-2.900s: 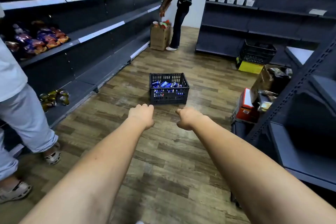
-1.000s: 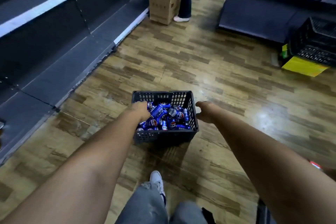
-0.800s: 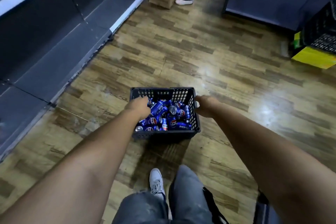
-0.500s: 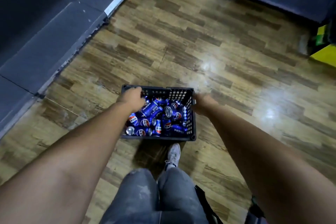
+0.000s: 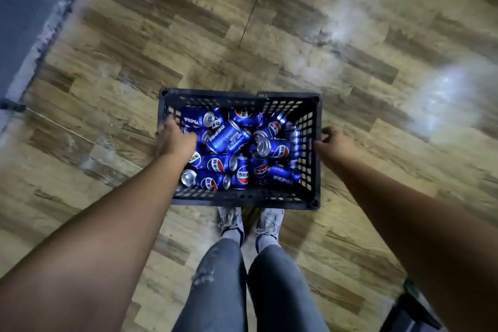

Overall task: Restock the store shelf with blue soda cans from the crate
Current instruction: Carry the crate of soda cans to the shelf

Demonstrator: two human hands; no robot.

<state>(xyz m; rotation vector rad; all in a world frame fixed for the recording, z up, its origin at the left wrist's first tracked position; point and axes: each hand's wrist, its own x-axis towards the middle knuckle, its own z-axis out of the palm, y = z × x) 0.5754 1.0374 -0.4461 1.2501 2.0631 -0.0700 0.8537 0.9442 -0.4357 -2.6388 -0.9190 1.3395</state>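
Left hand (image 5: pixel 175 140) gripping crate (image 5: pixel 314 159) rim, right hand (image 5: pixel 335 144) gripping opposite rim — cans (image 5: pixel 229 139) between.

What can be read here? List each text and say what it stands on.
"PEPSI": blue can at the far left of the black crate.
"PEPSI", upside down: tilted can on top of the pile.
"PEPSI": can near the crate's near right corner.
Characters on the red, white and blue logos of other cans: too small to read.
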